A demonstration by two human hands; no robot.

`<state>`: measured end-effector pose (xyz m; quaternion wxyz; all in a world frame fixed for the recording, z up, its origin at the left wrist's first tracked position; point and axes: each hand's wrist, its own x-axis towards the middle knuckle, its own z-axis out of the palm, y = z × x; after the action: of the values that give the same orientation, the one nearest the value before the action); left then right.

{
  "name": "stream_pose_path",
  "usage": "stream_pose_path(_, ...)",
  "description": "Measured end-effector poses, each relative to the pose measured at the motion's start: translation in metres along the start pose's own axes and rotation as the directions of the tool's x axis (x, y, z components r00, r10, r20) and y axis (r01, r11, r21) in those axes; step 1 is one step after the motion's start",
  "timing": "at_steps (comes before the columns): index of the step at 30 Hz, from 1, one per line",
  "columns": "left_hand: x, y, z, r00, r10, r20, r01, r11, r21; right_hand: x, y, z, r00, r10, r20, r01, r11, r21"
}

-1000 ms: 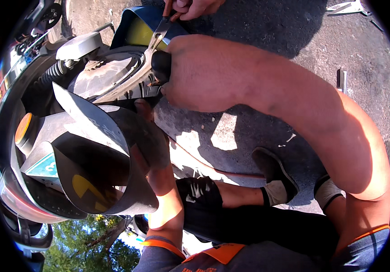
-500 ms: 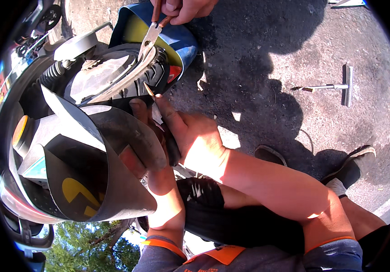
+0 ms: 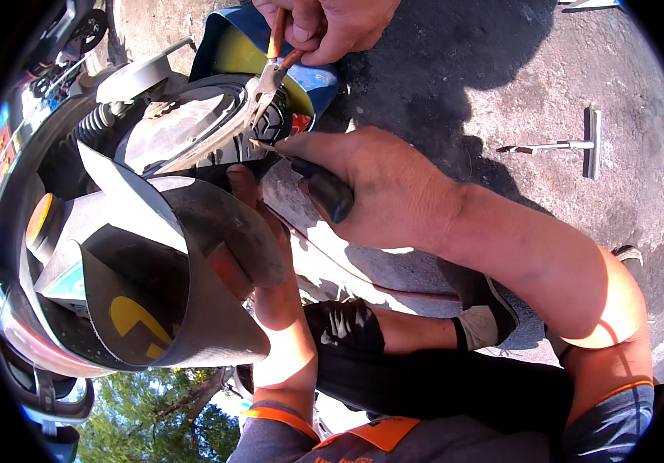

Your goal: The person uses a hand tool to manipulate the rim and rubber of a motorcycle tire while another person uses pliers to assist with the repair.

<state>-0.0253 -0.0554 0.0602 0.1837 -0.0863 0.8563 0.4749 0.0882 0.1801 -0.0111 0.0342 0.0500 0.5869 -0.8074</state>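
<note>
My right hand point(image 3: 382, 189) is closed on a black-handled tool point(image 3: 324, 189), its thin pointed tip by the black tyre point(image 3: 231, 139) of a scooter-like vehicle's wheel point(image 3: 158, 131). My left hand point(image 3: 258, 201) has fingers curled below the tyre, partly hidden behind curled grey sheets point(image 3: 224, 332) with yellow markings; what it grips is hidden. Another person's hands point(image 3: 332, 23) hold pliers point(image 3: 266, 85) with orange handles, jaws at a pale strip along the tyre's edge.
A blue and yellow container point(image 3: 316, 85) stands behind the wheel. A T-handled metal tool point(image 3: 594, 147) lies on the pavement to the right. My legs and shoes point(image 3: 478, 324) are below. Parts of another vehicle point(image 3: 77, 31) and a tree point(image 3: 154, 409) show at the edges.
My right hand dropped from the tyre, then rose partway back toward it with the black tool. The other person's hands and pliers shifted slightly. My left hand stayed about in place.
</note>
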Motion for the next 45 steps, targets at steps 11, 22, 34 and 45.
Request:
stream_pose_path(11,-0.01,0.011,0.035,0.997,-0.054,-0.05,0.046,0.989,-0.142,0.029,-0.004,-0.036,0.952,0.205,0.229,-0.238,0.963,0.127)
stream_pose_path(22,0.01,-0.014,-0.053,0.918,-0.397,0.013,0.395,0.912,-0.112,-0.017,0.002,0.092,0.963,-0.111,-0.246,-0.004,0.906,-0.423)
stream_pose_path(34,-0.004,0.007,0.005,0.982,-0.188,0.026,0.189,0.981,-0.051,-0.01,0.023,0.129,0.911,-0.177,-0.374,-0.016,0.888,-0.46)
stream_pose_path(45,0.007,-0.004,0.01,0.995,0.033,-0.09,-0.035,0.999,-0.022,-0.016,0.015,0.032,0.997,-0.033,-0.065,0.028,0.997,-0.07)
